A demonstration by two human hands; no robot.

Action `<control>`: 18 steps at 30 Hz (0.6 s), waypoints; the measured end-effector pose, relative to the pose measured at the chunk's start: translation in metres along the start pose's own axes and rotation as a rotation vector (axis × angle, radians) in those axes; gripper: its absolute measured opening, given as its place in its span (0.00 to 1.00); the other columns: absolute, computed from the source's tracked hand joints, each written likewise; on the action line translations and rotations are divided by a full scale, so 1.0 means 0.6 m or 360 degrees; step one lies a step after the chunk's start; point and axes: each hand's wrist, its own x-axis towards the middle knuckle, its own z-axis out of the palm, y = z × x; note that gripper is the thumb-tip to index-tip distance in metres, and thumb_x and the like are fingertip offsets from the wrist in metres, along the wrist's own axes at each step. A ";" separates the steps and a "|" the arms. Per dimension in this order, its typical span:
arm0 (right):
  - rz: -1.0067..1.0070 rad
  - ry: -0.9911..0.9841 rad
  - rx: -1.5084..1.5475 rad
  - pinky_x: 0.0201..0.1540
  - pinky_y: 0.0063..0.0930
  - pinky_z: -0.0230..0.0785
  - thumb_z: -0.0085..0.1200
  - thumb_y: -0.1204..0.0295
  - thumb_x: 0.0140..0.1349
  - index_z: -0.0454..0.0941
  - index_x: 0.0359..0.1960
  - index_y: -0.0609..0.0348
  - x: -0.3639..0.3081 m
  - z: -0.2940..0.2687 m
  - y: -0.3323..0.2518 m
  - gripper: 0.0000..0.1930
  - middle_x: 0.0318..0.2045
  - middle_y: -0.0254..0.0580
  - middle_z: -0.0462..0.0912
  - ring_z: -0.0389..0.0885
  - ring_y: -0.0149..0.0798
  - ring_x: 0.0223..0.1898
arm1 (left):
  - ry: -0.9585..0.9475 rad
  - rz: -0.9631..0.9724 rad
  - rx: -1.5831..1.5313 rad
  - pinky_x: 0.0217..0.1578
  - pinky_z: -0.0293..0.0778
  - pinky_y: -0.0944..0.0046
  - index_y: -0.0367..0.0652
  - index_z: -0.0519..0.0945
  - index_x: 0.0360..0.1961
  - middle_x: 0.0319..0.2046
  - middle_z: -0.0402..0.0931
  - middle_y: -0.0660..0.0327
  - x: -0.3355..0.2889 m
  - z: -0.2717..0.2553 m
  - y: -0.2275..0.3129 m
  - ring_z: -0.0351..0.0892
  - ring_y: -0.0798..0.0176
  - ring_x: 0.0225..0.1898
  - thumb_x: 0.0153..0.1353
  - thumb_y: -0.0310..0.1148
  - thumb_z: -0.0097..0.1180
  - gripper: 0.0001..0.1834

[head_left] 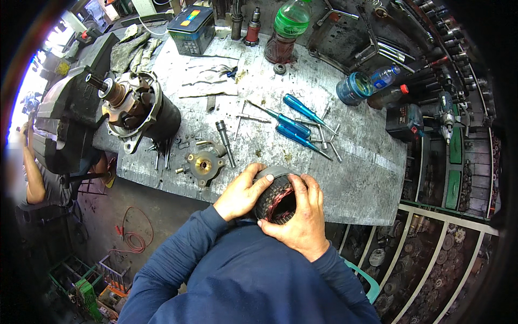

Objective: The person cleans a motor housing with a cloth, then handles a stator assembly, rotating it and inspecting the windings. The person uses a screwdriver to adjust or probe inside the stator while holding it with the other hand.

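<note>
At the near edge of the bench I hold a ring-shaped wound stator with dark windings and reddish strands around its hollow middle. My left hand grips its left side, thumb on the upper rim. My right hand clasps the right side, fingers over the top and thumb at the lower rim. Left of the stator lie a round metal end cover with a brass-coloured centre and a dark socket tool. Beyond it, blue-handled screwdrivers rest among T-shaped wrenches.
A motor housing with an upright shaft stands on the bench's left side. White cloth gloves, a bottle of green liquid and a blue jar are farther back. Another person's arm shows at far left. Parts bins flank the right.
</note>
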 end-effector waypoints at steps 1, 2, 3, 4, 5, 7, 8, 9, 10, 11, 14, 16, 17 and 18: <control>-0.0050 0.0013 -0.0023 0.69 0.58 0.68 0.84 0.54 0.35 0.67 0.72 0.56 0.003 0.000 0.003 0.59 0.67 0.62 0.67 0.68 0.67 0.67 | 0.0025 0.0012 0.0015 0.64 0.75 0.50 0.33 0.71 0.69 0.60 0.80 0.36 0.000 0.001 0.001 0.82 0.40 0.63 0.78 0.52 0.57 0.33; -0.0099 0.0012 -0.0046 0.69 0.59 0.68 0.84 0.54 0.35 0.67 0.72 0.55 0.006 0.000 0.007 0.59 0.67 0.61 0.67 0.68 0.67 0.67 | 0.0088 0.0041 0.0056 0.63 0.76 0.49 0.34 0.71 0.70 0.60 0.80 0.36 0.000 0.004 0.002 0.82 0.39 0.63 0.78 0.51 0.57 0.33; -0.0155 0.0030 -0.0078 0.69 0.59 0.67 0.84 0.53 0.35 0.67 0.73 0.54 0.008 -0.001 0.012 0.59 0.67 0.61 0.67 0.67 0.67 0.68 | 0.0127 0.0057 0.0075 0.63 0.76 0.48 0.35 0.70 0.70 0.59 0.80 0.36 -0.001 0.005 0.003 0.82 0.38 0.62 0.78 0.51 0.57 0.33; -0.0185 0.0019 -0.0067 0.70 0.62 0.66 0.83 0.53 0.35 0.67 0.73 0.52 0.013 -0.001 0.018 0.58 0.68 0.60 0.66 0.65 0.69 0.69 | 0.0166 0.0098 0.0072 0.62 0.76 0.47 0.36 0.70 0.70 0.59 0.80 0.35 0.000 0.007 0.003 0.82 0.36 0.62 0.78 0.51 0.57 0.33; -0.0243 0.0027 -0.0054 0.71 0.64 0.64 0.83 0.53 0.36 0.67 0.74 0.48 0.012 0.000 0.022 0.58 0.69 0.59 0.64 0.63 0.69 0.70 | 0.0216 0.0176 0.0068 0.62 0.75 0.47 0.35 0.68 0.70 0.59 0.80 0.35 0.000 0.008 0.003 0.82 0.36 0.62 0.77 0.51 0.58 0.34; -0.0319 0.0077 -0.0047 0.72 0.67 0.62 0.82 0.53 0.37 0.66 0.75 0.44 0.013 0.002 0.034 0.57 0.71 0.57 0.62 0.61 0.69 0.72 | 0.0261 0.0248 0.0163 0.63 0.75 0.46 0.34 0.68 0.70 0.61 0.78 0.36 -0.003 0.012 0.005 0.81 0.35 0.63 0.76 0.51 0.59 0.35; -0.0351 0.0099 -0.0037 0.72 0.67 0.61 0.82 0.53 0.38 0.66 0.75 0.44 0.011 0.003 0.039 0.57 0.72 0.57 0.62 0.60 0.69 0.73 | 0.0313 0.0360 0.0155 0.63 0.74 0.46 0.34 0.68 0.70 0.62 0.78 0.36 -0.005 0.013 0.007 0.80 0.35 0.63 0.76 0.52 0.59 0.36; -0.0443 0.0170 -0.0005 0.73 0.67 0.61 0.82 0.53 0.38 0.66 0.75 0.43 0.009 0.005 0.046 0.57 0.72 0.56 0.61 0.59 0.69 0.73 | 0.0287 0.0334 0.0179 0.64 0.74 0.46 0.32 0.66 0.71 0.63 0.76 0.36 -0.009 0.015 0.010 0.79 0.34 0.64 0.75 0.52 0.61 0.38; -0.0448 0.0149 0.0042 0.74 0.68 0.60 0.83 0.51 0.39 0.65 0.77 0.41 0.004 0.006 0.053 0.59 0.73 0.57 0.61 0.58 0.70 0.74 | 0.0290 0.0320 0.0237 0.65 0.73 0.46 0.32 0.66 0.71 0.64 0.76 0.36 -0.014 0.017 0.013 0.79 0.35 0.64 0.75 0.51 0.61 0.38; -0.0456 0.0088 0.0026 0.75 0.68 0.59 0.83 0.48 0.38 0.62 0.79 0.41 0.003 0.008 0.062 0.62 0.74 0.57 0.59 0.57 0.70 0.75 | 0.0249 0.0262 0.0180 0.67 0.71 0.47 0.32 0.64 0.74 0.66 0.74 0.35 -0.017 0.016 0.018 0.76 0.35 0.67 0.73 0.52 0.63 0.42; -0.0509 0.0104 0.0279 0.77 0.66 0.58 0.83 0.40 0.38 0.56 0.83 0.46 -0.001 0.010 0.092 0.69 0.77 0.58 0.57 0.57 0.69 0.77 | 0.0088 0.0205 -0.0029 0.74 0.65 0.49 0.31 0.57 0.79 0.72 0.67 0.34 -0.027 0.008 0.038 0.67 0.35 0.75 0.68 0.53 0.70 0.53; -0.0470 0.0051 0.0489 0.78 0.61 0.57 0.83 0.37 0.38 0.52 0.84 0.51 0.000 0.009 0.117 0.74 0.78 0.58 0.56 0.57 0.67 0.79 | -0.0060 0.0173 0.0039 0.79 0.57 0.50 0.29 0.49 0.82 0.77 0.58 0.33 -0.027 -0.009 0.052 0.56 0.35 0.81 0.55 0.58 0.80 0.70; -0.0418 -0.0022 0.0585 0.79 0.58 0.57 0.84 0.37 0.38 0.49 0.85 0.53 0.000 0.008 0.129 0.76 0.79 0.58 0.55 0.57 0.64 0.80 | -0.0073 0.0212 0.0244 0.79 0.57 0.49 0.29 0.50 0.82 0.77 0.58 0.33 -0.032 -0.010 0.058 0.57 0.35 0.80 0.50 0.59 0.82 0.73; -0.0363 -0.0053 0.0704 0.80 0.54 0.56 0.84 0.36 0.39 0.46 0.85 0.56 0.002 0.009 0.140 0.78 0.80 0.57 0.55 0.57 0.62 0.80 | -0.0087 0.0248 0.0450 0.80 0.57 0.49 0.29 0.50 0.82 0.77 0.58 0.33 -0.036 -0.014 0.063 0.58 0.34 0.80 0.46 0.61 0.84 0.76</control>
